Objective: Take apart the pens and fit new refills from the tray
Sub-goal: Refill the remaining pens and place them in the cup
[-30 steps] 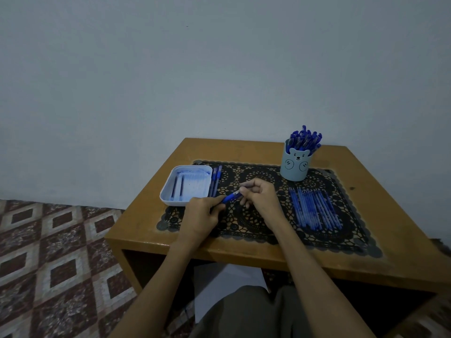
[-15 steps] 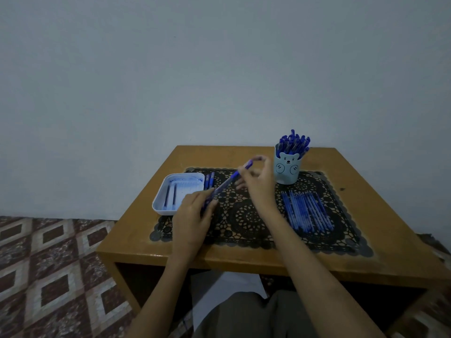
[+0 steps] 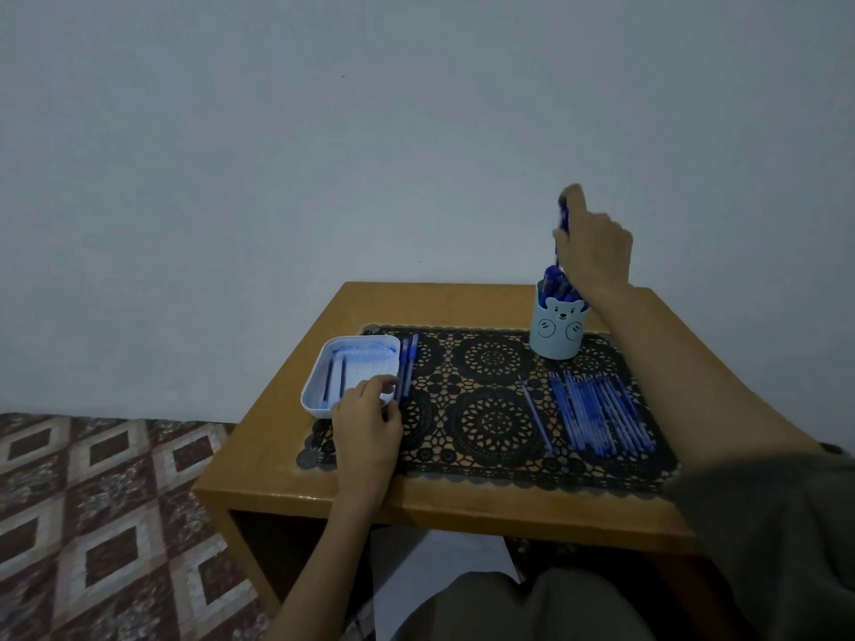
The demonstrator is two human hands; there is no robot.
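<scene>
So far: a long row of thin blue refills (image 3: pixel 599 414) lies at the right of the lace mat (image 3: pixel 486 423), one a little apart on its left. I judge these to be spent ones already pulled out, so many pens look finished.
Left to do: only two dark new refills (image 3: pixel 329 379) show in the white tray (image 3: pixel 314 395), and two pens (image 3: pixel 407 363) lie just beside its right wall. The task looks close to its end.
Right hand (image 3: pixel 594 245): upper right of centre, fingers curled round one blue pen (image 3: pixel 562 215) held upright.
Pen and cup: the held pen hangs directly above the bear cup (image 3: pixel 557 333), which is full of pens. Whether it is going in or coming out cannot be told.
Left hand (image 3: pixel 368 423): lower left of centre, resting on the tray's near right corner with loosely bent fingers. I cannot tell whether it pinches anything.
Refills and left hand: the new refills lie just beyond its fingertips.
</scene>
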